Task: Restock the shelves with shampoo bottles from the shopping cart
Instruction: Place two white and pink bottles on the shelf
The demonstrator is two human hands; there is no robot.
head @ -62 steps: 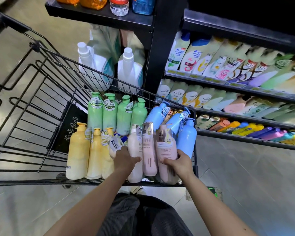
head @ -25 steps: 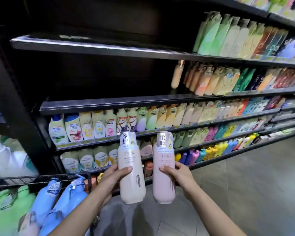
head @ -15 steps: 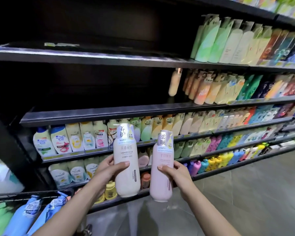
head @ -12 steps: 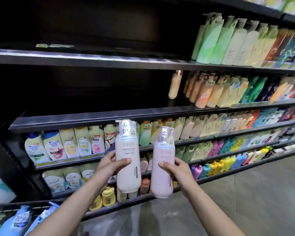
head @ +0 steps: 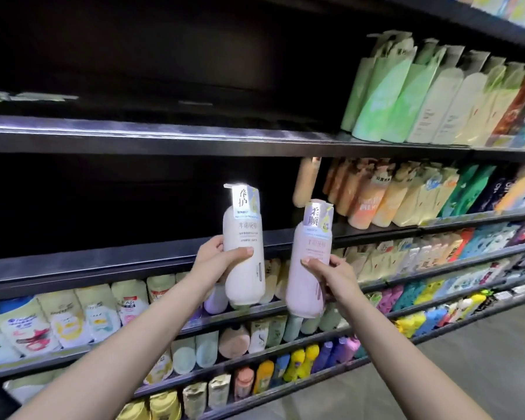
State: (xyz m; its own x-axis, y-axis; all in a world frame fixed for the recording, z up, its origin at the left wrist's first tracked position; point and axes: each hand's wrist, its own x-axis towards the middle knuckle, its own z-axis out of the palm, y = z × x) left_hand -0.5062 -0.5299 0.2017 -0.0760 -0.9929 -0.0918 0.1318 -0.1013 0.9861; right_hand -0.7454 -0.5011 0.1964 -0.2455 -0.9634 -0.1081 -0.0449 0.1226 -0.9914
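Observation:
My left hand (head: 217, 260) grips a cream-white pump shampoo bottle (head: 243, 247) upright around its middle. My right hand (head: 331, 275) grips a pale pink pump bottle (head: 309, 265) just to the right, slightly lower. Both bottles are raised in front of the dark, bare left stretch of a black shelf (head: 103, 259). On that shelf, to the right, a single tan bottle (head: 305, 183) stands beside a row of orange and yellow bottles (head: 376, 192). The shopping cart is out of view.
The shelf above (head: 164, 137) is also bare at the left, with green and white bottles (head: 406, 92) at its right. Lower shelves (head: 73, 316) are packed with bottles. Grey tiled floor (head: 482, 359) lies at the lower right.
Both hands lifted the two bottles out of the cart and raised them up to the bare middle shelf. The view swung up from the cart to the shelves.

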